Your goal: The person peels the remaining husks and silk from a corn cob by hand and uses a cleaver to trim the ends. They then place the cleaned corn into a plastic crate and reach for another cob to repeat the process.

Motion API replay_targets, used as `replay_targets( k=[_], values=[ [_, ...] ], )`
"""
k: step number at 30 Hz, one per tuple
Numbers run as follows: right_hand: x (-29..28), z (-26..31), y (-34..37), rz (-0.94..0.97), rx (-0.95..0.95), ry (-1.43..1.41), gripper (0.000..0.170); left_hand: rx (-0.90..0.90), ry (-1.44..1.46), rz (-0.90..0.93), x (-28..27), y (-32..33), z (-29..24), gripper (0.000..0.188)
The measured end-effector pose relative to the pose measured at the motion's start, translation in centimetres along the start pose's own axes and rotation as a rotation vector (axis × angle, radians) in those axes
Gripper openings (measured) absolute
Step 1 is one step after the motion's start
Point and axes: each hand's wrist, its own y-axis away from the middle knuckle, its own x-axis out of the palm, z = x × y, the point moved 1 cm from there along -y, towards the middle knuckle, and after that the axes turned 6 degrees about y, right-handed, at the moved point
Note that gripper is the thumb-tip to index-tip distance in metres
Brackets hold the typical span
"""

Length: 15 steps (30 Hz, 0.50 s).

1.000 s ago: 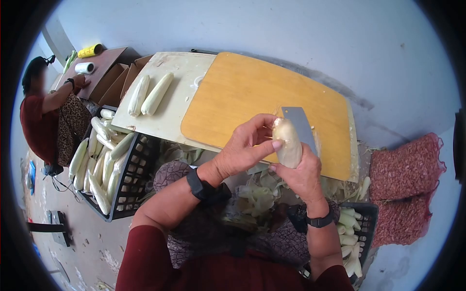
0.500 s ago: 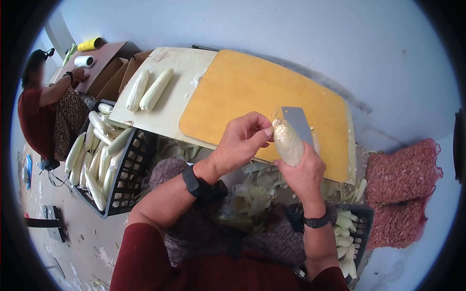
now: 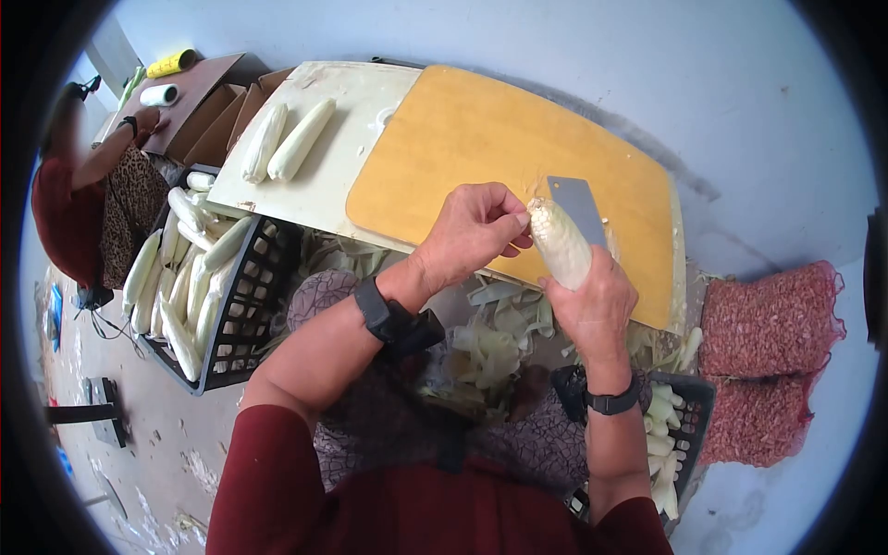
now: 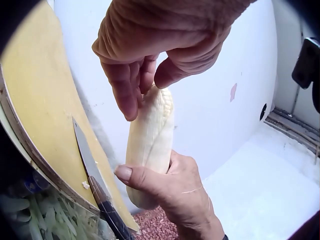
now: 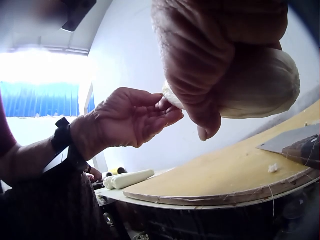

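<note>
My right hand (image 3: 597, 301) grips the lower part of a pale ear of corn (image 3: 560, 245), thumb along its near side. The ear tilts up and leftward in the head view, with kernels bare near its tip and thin pale husk lower down. At that tip, my left hand (image 3: 472, 231) pinches with thumb and curled fingers; in the left wrist view its fingertips (image 4: 131, 112) are right at the tip. Behind the ear, a cleaver (image 3: 575, 205) lies on the yellow cutting board (image 3: 444, 139). Its dark handle (image 4: 112, 217) shows in the left wrist view.
Two ears of corn (image 3: 301, 141) lie on the white table (image 3: 347, 92). Black crates (image 3: 242, 333) of corn stand on both sides, with husks (image 3: 490, 356) between. Red mesh sacks (image 3: 772, 319) are at right. Another person (image 3: 69, 222) works at far left.
The left thumb has left the ear's side, and the left fingers now pinch at the tip. More kernels face the head camera. Both hands and the ear have moved slightly up in the head view.
</note>
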Motion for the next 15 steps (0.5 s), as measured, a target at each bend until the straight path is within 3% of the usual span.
replay_targets(
  k=[15],
  values=[
    [-0.14,0.28,0.13,0.056,0.059,-0.036,0.045,0.061,-0.096,-0.049,0.53,-0.29,0.98,0.016]
  ],
)
